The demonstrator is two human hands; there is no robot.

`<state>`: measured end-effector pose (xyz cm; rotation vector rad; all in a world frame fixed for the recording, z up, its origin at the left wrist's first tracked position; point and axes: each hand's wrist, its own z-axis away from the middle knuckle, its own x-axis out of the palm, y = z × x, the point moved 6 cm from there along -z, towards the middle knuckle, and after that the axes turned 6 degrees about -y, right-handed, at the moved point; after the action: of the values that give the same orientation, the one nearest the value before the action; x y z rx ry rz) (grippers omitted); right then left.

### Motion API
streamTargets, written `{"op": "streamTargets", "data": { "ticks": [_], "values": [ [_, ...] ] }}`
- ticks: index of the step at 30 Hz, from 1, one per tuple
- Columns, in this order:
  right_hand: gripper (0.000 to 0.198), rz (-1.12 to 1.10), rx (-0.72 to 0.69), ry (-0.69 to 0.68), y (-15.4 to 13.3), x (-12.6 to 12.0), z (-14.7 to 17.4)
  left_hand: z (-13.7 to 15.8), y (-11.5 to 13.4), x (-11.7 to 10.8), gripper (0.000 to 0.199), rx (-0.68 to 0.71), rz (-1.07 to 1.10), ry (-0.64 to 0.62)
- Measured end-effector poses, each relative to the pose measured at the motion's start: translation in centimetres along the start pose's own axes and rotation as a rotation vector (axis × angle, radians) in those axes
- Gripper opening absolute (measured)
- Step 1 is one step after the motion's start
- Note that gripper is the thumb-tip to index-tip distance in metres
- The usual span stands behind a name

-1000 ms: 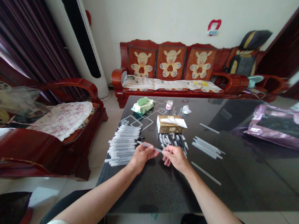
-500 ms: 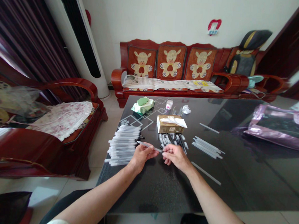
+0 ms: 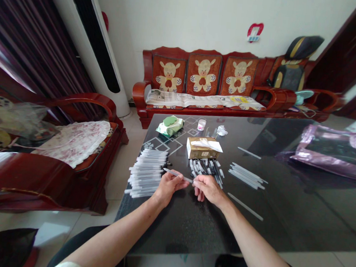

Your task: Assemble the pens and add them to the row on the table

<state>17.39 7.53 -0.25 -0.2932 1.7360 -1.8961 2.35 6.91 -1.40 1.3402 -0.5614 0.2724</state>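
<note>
Between my two hands a slim whitish pen (image 3: 186,178) is held sideways above the dark table. My left hand (image 3: 170,185) is closed around its middle, its tip sticking out to the left. At the other end my right hand (image 3: 208,188) pinches with thumb and forefinger; my fingers hide that end. To the left lies a thick row of pale pens (image 3: 146,173) with dark ends. Just beyond my right hand is a pile of black and clear pen caps (image 3: 214,168). Several pale barrels (image 3: 246,176) lie to the right, with a single barrel (image 3: 245,206) nearer me.
A gold tissue box (image 3: 201,152) stands behind the caps. Further back are a green wipes pack (image 3: 170,126), a small white cup (image 3: 201,125) and crumpled tissue (image 3: 221,130). A purple bag (image 3: 333,152) sits at the right. Another pale barrel (image 3: 249,152) lies right of the box.
My right hand's fingers have shifted slightly at the pen's right end, the lower fingers now hanging down. My left hand and the pen have barely moved.
</note>
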Motion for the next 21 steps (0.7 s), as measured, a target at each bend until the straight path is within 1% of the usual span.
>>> {"op": "streamTargets", "data": {
  "ticks": [12, 15, 18, 21],
  "values": [
    [0.033, -0.209, 0.056, -0.054, 0.25, 0.55, 0.32, 0.13, 0.27, 0.17, 0.027, -0.003, -0.013, -0.023],
    [0.038, -0.265, 0.058, -0.067, 0.08, 0.41, 0.29, 0.03, 0.24, 0.22, 0.025, -0.032, -0.002, -0.026],
    [0.043, -0.302, 0.068, -0.032, 0.06, 0.03, 0.23, -0.03, 0.06, 0.28, 0.025, -0.076, -0.005, -0.021],
    [0.043, -0.274, 0.063, -0.028, 0.09, 0.21, 0.23, 0.08, -0.19, 0.41, 0.027, -0.098, -0.037, -0.020]
  ]
}}
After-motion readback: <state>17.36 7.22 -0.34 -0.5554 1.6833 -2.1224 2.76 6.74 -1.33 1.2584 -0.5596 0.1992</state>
